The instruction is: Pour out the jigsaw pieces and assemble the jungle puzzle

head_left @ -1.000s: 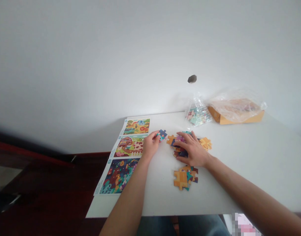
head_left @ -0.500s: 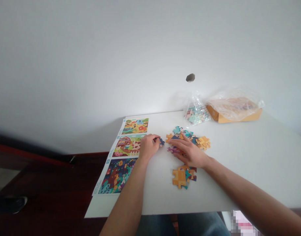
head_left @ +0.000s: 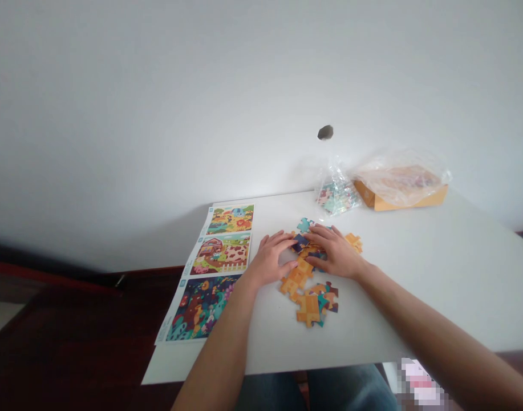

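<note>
Puzzle pieces [head_left: 301, 273] lie in a loose pile on the white table [head_left: 398, 291], some orange on top, others dark blue or teal. My left hand [head_left: 270, 258] rests at the pile's left side, fingers spread, its fingertips touching pieces. My right hand [head_left: 336, 251] lies over the right part of the pile with its fingers apart, hiding the pieces underneath. Close to me, a small cluster with an orange piece [head_left: 307, 308] on top sits at the pile's near end. A teal piece [head_left: 304, 225] shows at the far end.
Left of my hands lies a sheet with a jungle picture [head_left: 201, 311], a farm picture [head_left: 222, 254] and an animal picture [head_left: 231, 219]. Toward the wall stand a clear bag of pieces [head_left: 338, 197] and an orange box [head_left: 409, 201] under clear plastic.
My left hand has opened, let go of a dark piece and moved right to the pile. More orange pieces now show between the hands. The view has shifted slightly.
</note>
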A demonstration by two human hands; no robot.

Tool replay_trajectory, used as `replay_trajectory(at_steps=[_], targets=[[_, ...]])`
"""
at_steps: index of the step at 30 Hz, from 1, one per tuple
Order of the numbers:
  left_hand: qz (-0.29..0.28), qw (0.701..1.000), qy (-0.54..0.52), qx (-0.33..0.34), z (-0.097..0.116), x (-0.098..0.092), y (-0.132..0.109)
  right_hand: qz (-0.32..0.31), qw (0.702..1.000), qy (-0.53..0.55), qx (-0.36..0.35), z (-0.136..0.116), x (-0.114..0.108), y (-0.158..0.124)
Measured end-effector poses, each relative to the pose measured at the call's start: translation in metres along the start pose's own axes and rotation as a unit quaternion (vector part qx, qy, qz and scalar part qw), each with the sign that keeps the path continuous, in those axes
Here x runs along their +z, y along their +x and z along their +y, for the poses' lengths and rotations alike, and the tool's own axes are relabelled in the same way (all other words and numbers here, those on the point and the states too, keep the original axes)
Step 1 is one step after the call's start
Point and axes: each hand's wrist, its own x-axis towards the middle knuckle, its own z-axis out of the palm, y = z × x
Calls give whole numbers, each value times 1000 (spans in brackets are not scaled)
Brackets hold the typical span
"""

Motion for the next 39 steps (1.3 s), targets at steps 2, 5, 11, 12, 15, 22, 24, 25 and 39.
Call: replay_trajectory(at_steps=[2, 5, 11, 12, 15, 22, 24, 25, 39], targets=[[17, 1000, -2, -11, -1, -1, -1, 16, 1000, 16, -15, 3, -2, 0], [37, 999, -15, -3, 3, -1, 1, 39, 996, 61, -53, 5, -4, 0], [65, 997, -13, 46, 8, 2, 5, 55, 984, 134, -107, 1, -7, 1], [71, 996, -10, 49, 6, 1, 5, 62, 983, 135, -105, 2, -6, 2], [81, 995, -8, 51, 0, 0, 4, 84, 985, 115, -99, 7, -5, 3], [77, 996, -14, 49, 5, -3, 3, 60, 996, 31, -64, 8, -1, 1], [45, 997, -2, 57, 6, -2, 3, 39, 998, 13, -54, 5, -1, 0], [26, 998, 6, 55, 5, -1, 3, 33, 998, 9, -51, 5, -1, 0], [57, 998, 21, 30, -1, -9, -2, 8, 998, 24, -58, -8, -9, -5]])
